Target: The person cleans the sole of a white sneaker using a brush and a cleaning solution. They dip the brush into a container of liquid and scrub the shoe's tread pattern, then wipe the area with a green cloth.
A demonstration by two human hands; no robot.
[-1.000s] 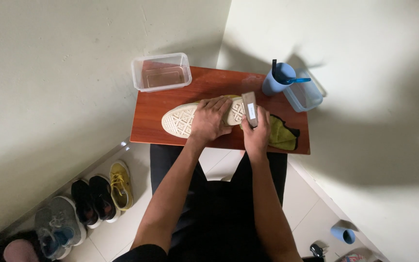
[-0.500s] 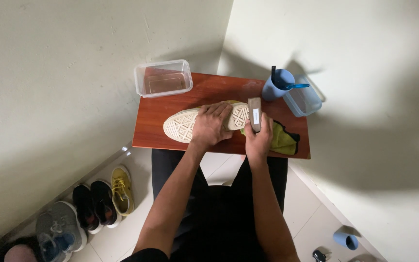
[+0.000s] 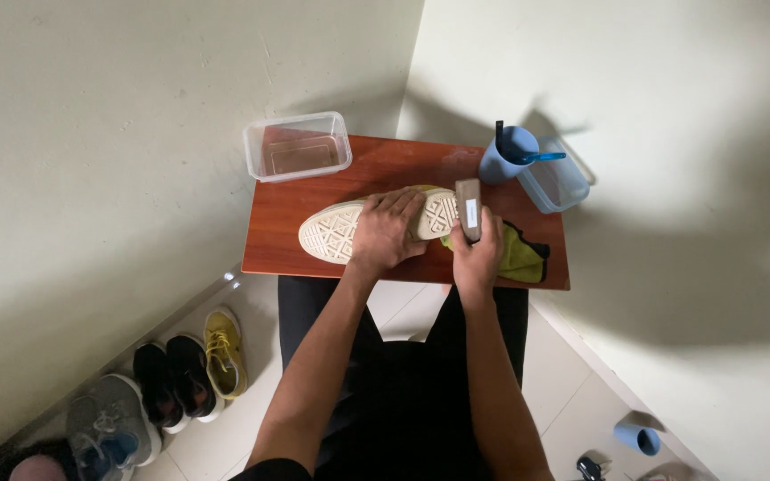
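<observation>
A shoe lies sole-up on a small red-brown table, its pale patterned sole facing me. My left hand presses flat on the middle of the sole. My right hand grips a brown brush held upright against the shoe's right end. A yellow-green cloth lies on the table under and right of my right hand.
A clear plastic tub with water stands at the table's back left. A blue cup with tools and a second clear tub stand at the back right. Several shoes line the floor on the left. Another blue cup sits on the floor.
The view has shifted slightly. Both hands stay on the shoe and brush, with the brush still at the shoe's right end.
</observation>
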